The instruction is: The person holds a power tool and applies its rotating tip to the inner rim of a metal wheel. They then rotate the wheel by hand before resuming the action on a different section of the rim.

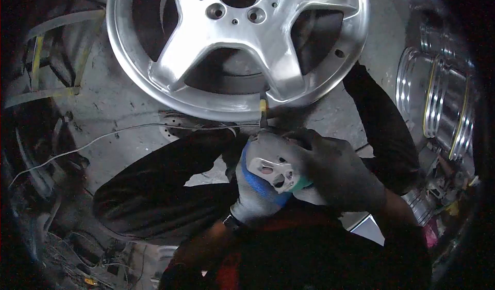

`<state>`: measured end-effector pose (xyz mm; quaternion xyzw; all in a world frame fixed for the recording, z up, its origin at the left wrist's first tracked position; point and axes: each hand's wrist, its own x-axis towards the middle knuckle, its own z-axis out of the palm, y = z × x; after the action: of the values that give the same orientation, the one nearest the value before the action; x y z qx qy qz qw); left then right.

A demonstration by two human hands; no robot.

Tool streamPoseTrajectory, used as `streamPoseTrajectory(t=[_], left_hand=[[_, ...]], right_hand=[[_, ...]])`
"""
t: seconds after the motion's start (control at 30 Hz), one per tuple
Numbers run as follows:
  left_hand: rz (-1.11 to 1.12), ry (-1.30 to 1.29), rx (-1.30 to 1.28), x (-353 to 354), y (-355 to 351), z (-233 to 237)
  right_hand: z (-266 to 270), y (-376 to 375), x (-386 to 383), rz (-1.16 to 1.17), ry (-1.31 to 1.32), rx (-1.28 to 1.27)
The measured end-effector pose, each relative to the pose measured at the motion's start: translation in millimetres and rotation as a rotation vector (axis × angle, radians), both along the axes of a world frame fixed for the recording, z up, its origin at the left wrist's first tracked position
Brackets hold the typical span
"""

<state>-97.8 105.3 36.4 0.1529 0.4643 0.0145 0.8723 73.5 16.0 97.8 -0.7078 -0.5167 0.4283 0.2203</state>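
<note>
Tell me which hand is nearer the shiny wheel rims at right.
Right. The right hand is left of the wheel rims; the left hand is farther left, beyond it.

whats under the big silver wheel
Through the gaps in the wheel, dark surfaces show, too dim to identify. Anything directly beneath its spokes and rim is covered from view.

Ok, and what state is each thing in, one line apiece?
Wheel: facing the person, no tyre, centre hole open.
Tool: gripped, yellow-banded tip at the wheel's edge; running or not, unclear.
Left hand: gloved, closed on the tool.
Right hand: gloved, closed on the tool.
Cable: uncoiled, trailing.
Wristband: on left wrist.
Rims at right: no tyres.
</note>
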Motion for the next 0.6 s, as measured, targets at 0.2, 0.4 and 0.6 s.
streamPoseTrajectory(t=[0.2,0.4,0.6], left_hand=[[-0.278,-0.122,0.366,-16,26,3],[-0.385,0.024,0.986,-29,71,14],[-0.151,0.003,0.639,-35,87,11]], right_hand=[[1,32,-10,-0.023,0.015,-0.01],[-13,73,-33,-0.016,-0.01,0.125],[-25,88,-43,0.087,-0.05,0.141]])
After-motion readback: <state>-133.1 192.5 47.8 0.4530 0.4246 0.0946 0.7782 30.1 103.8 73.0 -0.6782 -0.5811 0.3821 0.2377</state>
